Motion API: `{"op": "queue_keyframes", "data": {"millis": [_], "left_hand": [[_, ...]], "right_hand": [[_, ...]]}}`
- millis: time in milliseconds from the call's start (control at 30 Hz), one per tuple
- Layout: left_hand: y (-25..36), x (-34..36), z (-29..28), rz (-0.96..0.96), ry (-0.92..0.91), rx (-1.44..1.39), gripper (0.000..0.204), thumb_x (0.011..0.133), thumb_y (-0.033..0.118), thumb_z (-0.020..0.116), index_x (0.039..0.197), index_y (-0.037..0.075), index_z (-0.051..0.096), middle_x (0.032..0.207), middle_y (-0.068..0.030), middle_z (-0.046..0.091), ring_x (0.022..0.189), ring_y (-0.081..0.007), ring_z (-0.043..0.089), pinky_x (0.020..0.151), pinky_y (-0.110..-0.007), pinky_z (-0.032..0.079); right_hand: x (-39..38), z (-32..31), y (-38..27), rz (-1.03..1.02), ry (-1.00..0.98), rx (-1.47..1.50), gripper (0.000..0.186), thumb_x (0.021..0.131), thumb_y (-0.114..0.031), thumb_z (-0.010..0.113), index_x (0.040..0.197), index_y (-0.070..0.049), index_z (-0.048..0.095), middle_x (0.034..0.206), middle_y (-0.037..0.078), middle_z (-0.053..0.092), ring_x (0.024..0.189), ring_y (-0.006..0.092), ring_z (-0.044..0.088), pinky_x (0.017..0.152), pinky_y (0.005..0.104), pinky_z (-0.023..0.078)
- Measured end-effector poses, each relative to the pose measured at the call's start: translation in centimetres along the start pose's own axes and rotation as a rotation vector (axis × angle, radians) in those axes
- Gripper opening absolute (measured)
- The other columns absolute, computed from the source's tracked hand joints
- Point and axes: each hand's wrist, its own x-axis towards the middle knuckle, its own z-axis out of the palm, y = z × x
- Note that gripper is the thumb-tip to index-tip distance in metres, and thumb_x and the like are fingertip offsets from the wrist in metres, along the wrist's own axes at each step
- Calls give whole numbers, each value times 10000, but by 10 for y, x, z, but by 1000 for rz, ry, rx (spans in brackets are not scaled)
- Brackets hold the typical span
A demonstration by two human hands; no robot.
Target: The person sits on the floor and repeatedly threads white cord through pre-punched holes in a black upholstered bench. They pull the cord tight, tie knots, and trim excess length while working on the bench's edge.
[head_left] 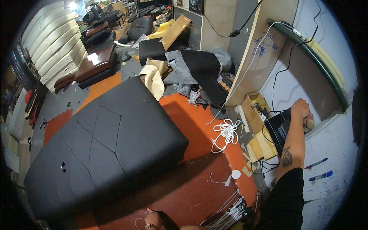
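A large black padded cushion (111, 149) with stitched diamond lines lies across the left and middle. A small dark metal piece (62, 167) rests on its upholstery. At the bottom edge, my left hand (152, 218) is closed beside the cushion, with a thin white thread (139, 221) looping next to it. What its fingers hold is hidden. My right arm stretches far to the right, where my right hand (301, 110) curls over a small beige item (309, 125) beside a black box (279, 124). I cannot make out that item's kind.
White cord (226, 133) lies coiled on orange matting (184, 115). A bundle of white ties (232, 214) is near my right elbow. Foam pieces (262, 145) and an open cardboard box (251, 111) line the right wall. Fabric scraps (203, 69) pile up ahead. Two markers (321, 176) sit at right.
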Motion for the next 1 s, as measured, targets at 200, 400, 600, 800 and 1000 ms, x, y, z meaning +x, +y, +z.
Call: {"op": "queue_keyframes", "data": {"millis": [200,400,600,800,1000], "left_hand": [[-7,-2,8,14,22,64,756,980,364,590,1465,-183,400,906,-151,750,589,-207,688,504,-355,570],[6,-21,-81,-136,-260,-224,995,810,377,794,1503,-161,325,1129,-243,710,938,-312,716,764,-416,590],[12,-34,-134,-65,-253,-194,1164,793,364,826,1504,-245,134,1160,-237,702,969,-340,739,779,-416,611],[3,-37,-96,-140,-216,-233,1101,833,394,798,1492,-246,192,1111,-204,708,911,-310,748,739,-395,616],[-11,-45,-142,78,-93,-225,951,838,486,776,1465,-132,415,1051,-173,748,920,-312,748,768,-433,611]], "right_hand": [[-17,-25,-13,-10,-51,32,261,966,-113,566,1102,-22,770,1158,203,746,1064,354,740,824,446,622],[-15,-33,-11,19,-76,1,263,971,-126,565,1119,-22,755,1210,190,731,1095,345,730,865,433,610],[-33,-61,-6,-39,171,-21,409,944,-268,651,1292,-55,662,1310,147,681,1235,352,634,1039,653,428],[-254,-134,-17,-640,108,745,264,963,-285,631,951,-29,694,905,202,669,863,416,649,753,524,500],[-518,-33,118,-616,-1223,933,317,968,-318,697,888,-13,721,797,145,697,781,213,681,735,366,535]]}}
